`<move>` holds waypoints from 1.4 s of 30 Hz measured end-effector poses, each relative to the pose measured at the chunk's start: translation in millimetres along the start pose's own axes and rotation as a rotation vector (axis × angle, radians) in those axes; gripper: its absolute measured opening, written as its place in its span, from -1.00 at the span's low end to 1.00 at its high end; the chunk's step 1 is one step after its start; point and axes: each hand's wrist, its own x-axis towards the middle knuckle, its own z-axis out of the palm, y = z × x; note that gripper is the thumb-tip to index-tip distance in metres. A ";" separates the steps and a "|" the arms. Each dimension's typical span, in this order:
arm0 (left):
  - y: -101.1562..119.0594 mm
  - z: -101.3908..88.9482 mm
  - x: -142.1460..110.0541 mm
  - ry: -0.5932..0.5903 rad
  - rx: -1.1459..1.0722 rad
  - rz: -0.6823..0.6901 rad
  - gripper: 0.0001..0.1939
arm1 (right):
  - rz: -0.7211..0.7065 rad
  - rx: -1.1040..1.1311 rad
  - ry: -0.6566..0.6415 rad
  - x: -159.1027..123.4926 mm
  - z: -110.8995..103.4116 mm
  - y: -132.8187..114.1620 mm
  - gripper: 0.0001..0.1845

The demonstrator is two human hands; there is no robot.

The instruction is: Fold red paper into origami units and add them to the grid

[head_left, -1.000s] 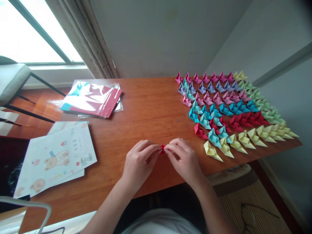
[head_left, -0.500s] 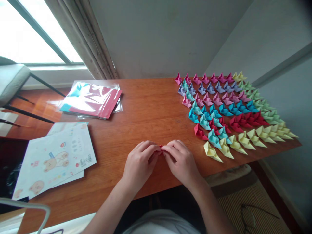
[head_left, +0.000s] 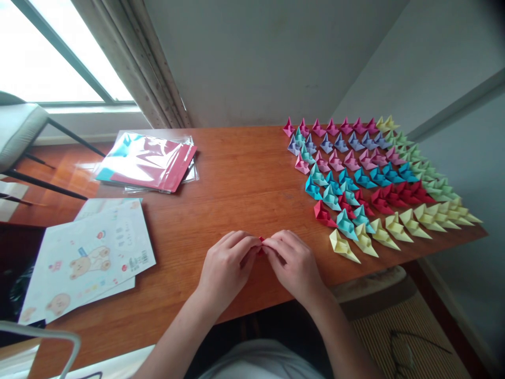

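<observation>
Over one table (head_left: pixel 236 179), two hands (head_left: pixel 226 263) (head_left: pixel 296 263) pinch red paper (head_left: pixel 261 239).

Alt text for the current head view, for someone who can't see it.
A person's left hand and right hand pinch a small, mostly hidden red piece over a wooden table. To the right, folded paper boats stand in colorful rows; to the left lie a shiny plastic-wrapped packet and flat white bear-printed sheets.
</observation>
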 end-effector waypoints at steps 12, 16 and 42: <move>2.3 -1.4 0.7 -0.027 -0.009 -0.023 -0.85 | 0.027 0.027 0.055 -2.1 -1.5 -2.5 -0.85; 2.0 -3.1 0.8 0.016 -0.007 -0.043 -0.86 | 0.084 0.041 0.076 -2.6 -4.8 -1.3 -0.87; -1.5 -0.9 -1.7 0.066 -0.056 -0.041 -0.88 | 0.057 0.017 0.087 -5.6 -15.1 6.1 -0.88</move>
